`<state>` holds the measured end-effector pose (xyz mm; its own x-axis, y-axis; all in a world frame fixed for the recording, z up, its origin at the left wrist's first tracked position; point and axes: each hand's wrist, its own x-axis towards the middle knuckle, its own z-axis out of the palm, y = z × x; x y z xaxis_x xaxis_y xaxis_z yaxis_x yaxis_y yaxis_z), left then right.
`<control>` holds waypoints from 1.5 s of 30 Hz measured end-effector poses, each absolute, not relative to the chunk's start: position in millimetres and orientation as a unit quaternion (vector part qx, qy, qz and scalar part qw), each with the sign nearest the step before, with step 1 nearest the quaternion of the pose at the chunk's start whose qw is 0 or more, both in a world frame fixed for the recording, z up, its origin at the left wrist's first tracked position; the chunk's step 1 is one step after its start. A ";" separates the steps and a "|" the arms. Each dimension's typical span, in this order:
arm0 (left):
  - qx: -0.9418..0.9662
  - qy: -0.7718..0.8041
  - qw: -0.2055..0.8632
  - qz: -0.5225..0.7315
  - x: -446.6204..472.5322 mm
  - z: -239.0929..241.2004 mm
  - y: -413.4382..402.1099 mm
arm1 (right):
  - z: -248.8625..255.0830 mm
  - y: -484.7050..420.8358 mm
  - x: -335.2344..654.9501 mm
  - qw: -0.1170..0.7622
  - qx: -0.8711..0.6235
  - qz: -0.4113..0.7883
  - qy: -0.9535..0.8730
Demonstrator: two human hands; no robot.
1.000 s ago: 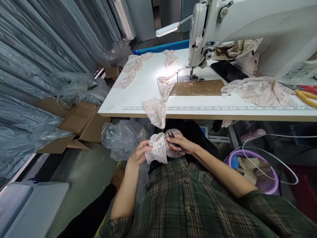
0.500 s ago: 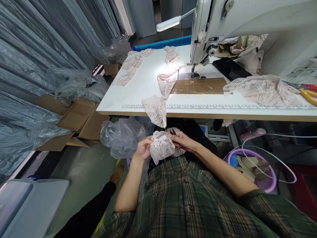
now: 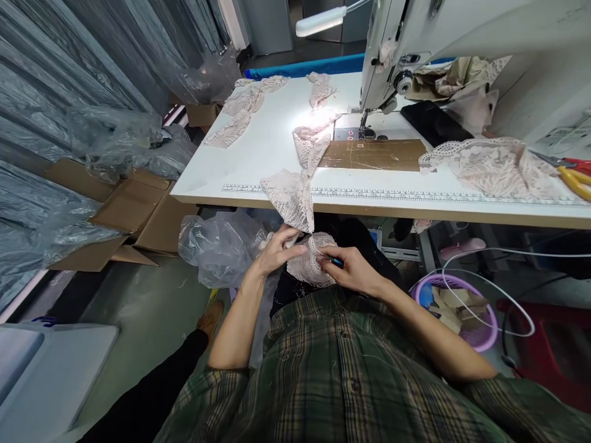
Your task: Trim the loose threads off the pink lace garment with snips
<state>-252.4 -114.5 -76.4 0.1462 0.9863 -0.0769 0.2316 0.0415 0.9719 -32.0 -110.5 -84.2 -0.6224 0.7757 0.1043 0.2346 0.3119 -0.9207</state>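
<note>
In my lap lies a bunched piece of pale pink lace (image 3: 307, 269). My left hand (image 3: 276, 249) is closed on the lace's upper left edge, just under the lace chain (image 3: 292, 195) that hangs over the table's front edge. My right hand (image 3: 351, 271) is closed round small thread snips with a blue handle (image 3: 335, 262), their tip against the lace. The chain of lace pieces runs back across the white table (image 3: 258, 157) to the sewing machine (image 3: 415, 43) needle.
A heap of lace (image 3: 496, 167) lies on the table at right, beside yellow and red scissors (image 3: 572, 175). Clear plastic bags (image 3: 217, 246) and flattened cardboard boxes (image 3: 138, 215) sit on the floor at left. A purple basket (image 3: 462, 307) with scraps stands under the table at right.
My left hand has shifted up toward the hanging chain and taken the lace's top edge. The lace piece has dropped lower into my lap. My right hand now covers the snips' blades.
</note>
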 end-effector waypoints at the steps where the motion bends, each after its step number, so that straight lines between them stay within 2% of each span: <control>1: 0.573 0.495 0.525 0.389 -247.5 -75.5 -113.0 | -81.1 -112.5 -31.4 0.274 -0.324 0.470 -0.774; 7: 0.527 0.410 0.599 0.442 -233.2 -71.9 -116.7 | -64.8 -119.8 -25.9 0.258 -0.300 0.468 -0.790; 13: 0.523 0.517 0.546 0.401 -238.6 -56.9 -135.5 | -61.9 -101.6 -20.1 0.274 -0.354 0.509 -0.736; 17: 0.529 0.524 0.526 0.411 -241.4 -53.5 -139.9 | -65.2 -88.9 -29.4 0.253 -0.333 0.517 -0.747; 23: 0.532 0.516 0.527 0.416 -244.4 -57.7 -138.5 | -67.0 -79.1 -49.9 0.245 -0.305 0.486 -0.781; 29: 0.513 0.522 0.522 0.439 -243.0 -60.5 -136.9 | -70.5 -78.5 -54.4 0.287 -0.334 0.470 -0.765; 36: 0.484 0.511 0.570 0.424 -242.4 -57.2 -135.2 | -65.3 -81.5 -52.0 0.246 -0.292 0.464 -0.799; 39: 0.487 0.510 0.575 0.416 -240.4 -56.8 -133.1 | -69.0 -79.4 -53.5 0.258 -0.314 0.443 -0.799; 42: 0.491 0.507 0.580 0.407 -237.5 -58.4 -133.0 | -79.4 -85.7 -49.8 0.294 -0.312 0.489 -0.760; 45: 0.509 0.497 0.599 0.367 -240.2 -60.5 -137.5 | -91.9 -103.8 -39.4 0.267 -0.286 0.569 -0.723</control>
<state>-240.2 -137.5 -60.5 0.2373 0.9457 -0.2220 0.0661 0.2123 0.9750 -39.4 -103.8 -91.9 -0.6942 0.7172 0.0604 0.1099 0.1886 -0.9759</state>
